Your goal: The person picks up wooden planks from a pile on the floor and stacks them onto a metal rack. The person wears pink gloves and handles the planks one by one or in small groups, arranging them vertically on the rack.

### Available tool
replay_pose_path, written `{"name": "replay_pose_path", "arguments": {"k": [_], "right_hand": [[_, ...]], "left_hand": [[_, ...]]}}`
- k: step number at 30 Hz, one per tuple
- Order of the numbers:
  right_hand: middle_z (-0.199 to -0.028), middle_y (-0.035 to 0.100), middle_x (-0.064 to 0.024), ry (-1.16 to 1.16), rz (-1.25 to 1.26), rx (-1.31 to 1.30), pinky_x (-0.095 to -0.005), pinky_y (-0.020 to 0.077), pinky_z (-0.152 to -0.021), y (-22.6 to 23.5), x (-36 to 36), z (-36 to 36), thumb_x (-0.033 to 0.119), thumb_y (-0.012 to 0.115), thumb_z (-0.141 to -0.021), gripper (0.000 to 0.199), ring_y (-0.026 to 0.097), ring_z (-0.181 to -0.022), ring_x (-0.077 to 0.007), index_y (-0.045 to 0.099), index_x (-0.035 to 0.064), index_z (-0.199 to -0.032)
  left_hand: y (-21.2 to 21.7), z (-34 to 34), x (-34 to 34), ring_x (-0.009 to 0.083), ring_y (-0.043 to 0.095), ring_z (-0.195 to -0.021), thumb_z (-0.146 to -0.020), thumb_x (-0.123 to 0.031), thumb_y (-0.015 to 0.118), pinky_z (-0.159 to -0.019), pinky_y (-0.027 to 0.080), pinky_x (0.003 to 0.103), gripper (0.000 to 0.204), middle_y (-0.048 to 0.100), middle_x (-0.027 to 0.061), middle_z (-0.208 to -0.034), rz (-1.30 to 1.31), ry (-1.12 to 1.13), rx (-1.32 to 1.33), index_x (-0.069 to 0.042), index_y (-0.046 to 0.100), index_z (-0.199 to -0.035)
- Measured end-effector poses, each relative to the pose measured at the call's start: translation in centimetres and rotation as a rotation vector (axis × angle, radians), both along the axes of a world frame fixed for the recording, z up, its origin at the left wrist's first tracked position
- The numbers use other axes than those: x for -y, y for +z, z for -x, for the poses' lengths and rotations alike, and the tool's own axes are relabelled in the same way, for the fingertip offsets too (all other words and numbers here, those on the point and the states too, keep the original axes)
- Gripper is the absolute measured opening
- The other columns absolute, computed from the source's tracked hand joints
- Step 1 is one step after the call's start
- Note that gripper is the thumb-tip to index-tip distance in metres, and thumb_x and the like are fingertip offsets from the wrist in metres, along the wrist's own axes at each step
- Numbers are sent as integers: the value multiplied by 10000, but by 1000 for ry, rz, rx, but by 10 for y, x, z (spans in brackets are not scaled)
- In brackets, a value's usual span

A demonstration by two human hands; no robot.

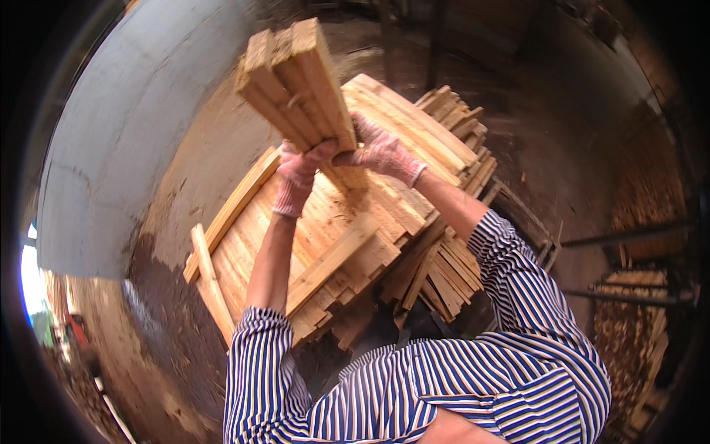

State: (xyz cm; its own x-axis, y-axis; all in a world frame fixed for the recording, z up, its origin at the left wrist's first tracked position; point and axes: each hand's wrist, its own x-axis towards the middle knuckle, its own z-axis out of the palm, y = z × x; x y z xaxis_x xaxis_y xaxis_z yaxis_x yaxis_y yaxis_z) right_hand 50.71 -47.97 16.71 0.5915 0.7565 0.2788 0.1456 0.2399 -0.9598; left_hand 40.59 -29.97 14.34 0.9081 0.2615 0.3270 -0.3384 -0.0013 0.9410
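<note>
Both arms reach forward over a stack of wooden boards [310, 244], gripping a tilted bundle of planks [299, 85] between them. My left hand [299, 166], in a pinkish knit glove, presses its fingers round the near left side of the bundle. Against the right side is my right hand [384, 150], gloved alike, with its fingertips partly hidden by the wood. The bundle's sawn ends point up and away from me. Its lower end comes down close to the stack; whether it touches cannot be made out.
Loose boards [237, 211] lie along the stack's left edge. More planks [410, 122] are piled beyond it on the right, and short offcuts [444, 270] sit low beside it. A grey wall [126, 148] rises at left; dark metal bars [629, 233] stand at right.
</note>
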Motion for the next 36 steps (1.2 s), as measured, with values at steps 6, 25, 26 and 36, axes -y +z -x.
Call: {"name": "replay_pose_path", "arguments": {"k": [6,25,26,36], "right_hand": [[-1185,698,-125,214,305,344,-354,518,-957,73,-71,2,281,882,-694,803,647,-1107,-225,518,81,-1381],[-1158,682,-200,306,1204,1278,-492,556,-888,-111,-226,-127,89,743,-744,479,672,-1091,-389,654,117,-1214],[-1163,686,-197,264,1213,1284,-480,558,-897,-117,-227,-135,88,735,-765,456,672,-1101,-386,655,119,-1213],[-1042,722,-208,123,1208,1324,-481,591,-776,-129,-213,-160,104,685,-785,266,705,-1019,-360,746,125,-1043]], "left_hand": [[-17,40,-54,153,538,-1279,-1018,-239,600,-1149,418,349,589,546,58,-1439,684,252,92,-65,370,-1532],[-118,191,-25,270,633,-1061,-788,-669,752,-970,535,546,685,667,63,-1114,1109,593,-41,-130,603,-1184],[-111,182,-23,281,637,-1040,-796,-687,735,-955,535,559,673,670,58,-1099,1069,584,-14,-130,610,-1154],[-114,181,-21,346,615,-1169,-861,-760,561,-1028,491,588,776,640,137,-1272,1183,575,-175,-117,570,-1294]]}}
